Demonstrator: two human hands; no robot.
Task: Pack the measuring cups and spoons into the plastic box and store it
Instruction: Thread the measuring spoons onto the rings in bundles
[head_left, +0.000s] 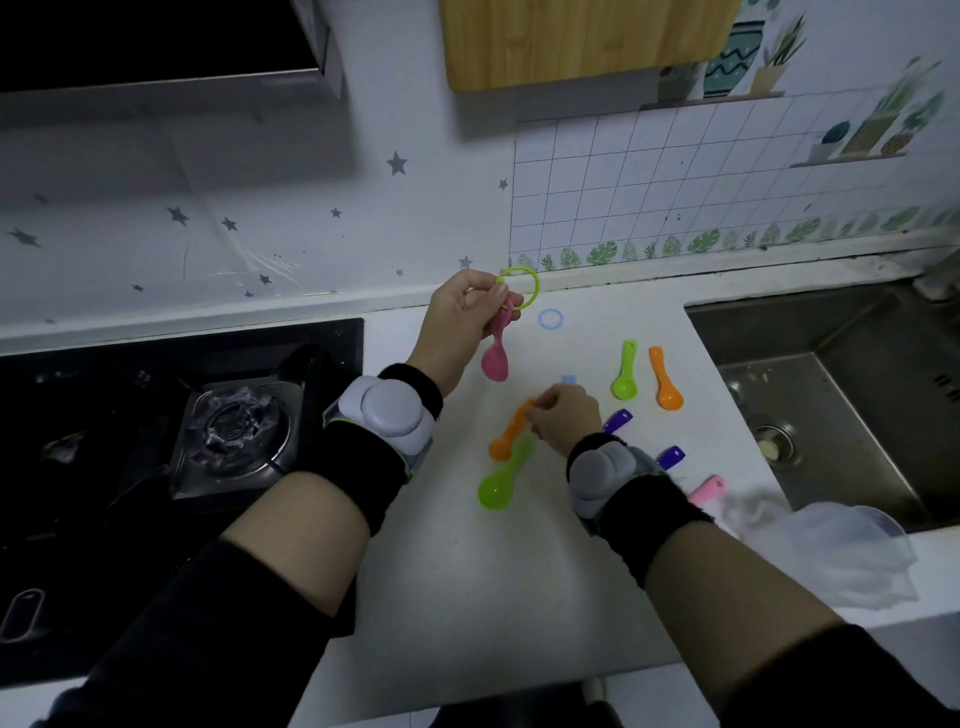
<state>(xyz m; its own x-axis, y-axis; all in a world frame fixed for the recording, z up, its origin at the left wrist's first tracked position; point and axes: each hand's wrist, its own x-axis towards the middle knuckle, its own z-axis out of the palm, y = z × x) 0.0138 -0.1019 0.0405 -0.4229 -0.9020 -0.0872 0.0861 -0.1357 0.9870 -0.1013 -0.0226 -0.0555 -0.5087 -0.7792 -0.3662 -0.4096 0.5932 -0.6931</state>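
The right hand (566, 418) and wrist hide most of two purple spoons (617, 420) and a blue piece (569, 380). A blurry white thing (831, 551) covers the light pink spoon (707, 488) bowl.

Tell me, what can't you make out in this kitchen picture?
Head view, one picture only:
- Upper purple handle and lower purple handle: bowls hidden behind the right wristband.
- Pale pink spoon: bowl covered by blurred clear plastic.
- Small blue piece: mostly behind the right hand; unidentifiable.
- Plastic box: not in the frame.
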